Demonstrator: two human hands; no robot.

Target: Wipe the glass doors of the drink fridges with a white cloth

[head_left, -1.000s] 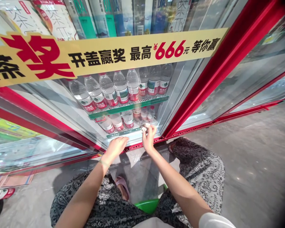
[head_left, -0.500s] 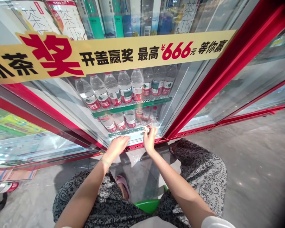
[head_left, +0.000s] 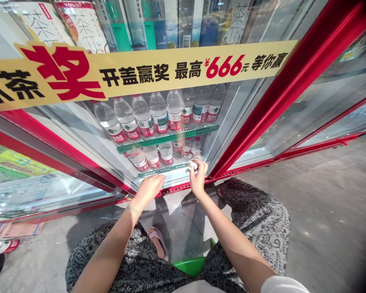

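Observation:
My right hand (head_left: 199, 177) pinches a small crumpled white tissue (head_left: 192, 166) against the lower part of a glass cooler door (head_left: 179, 173), near its bottom right corner. To its left, my left hand (head_left: 151, 188) lies against the door's bottom edge, its fingers pointing right with nothing visible in them. The red lower frame (head_left: 178, 187) of the cooler runs just under both hands. Behind the glass, water bottles with red and white labels (head_left: 160, 122) stand on a green-edged shelf (head_left: 169, 138). More bottles (head_left: 166, 154) stand on the level below.
A yellow banner (head_left: 173, 73) with large characters crosses the door. Red door posts (head_left: 280, 93) separate it from neighbouring cooler doors. Below me are a green plastic object (head_left: 189, 266), partly hidden between my legs, and a grey floor (head_left: 317, 211). A bottle (head_left: 7, 246) lies at the far left.
My right hand has slid a little to the right along the bottom of the glass with the tissue. My left hand has stayed at nearly the same place. The view has shifted slightly.

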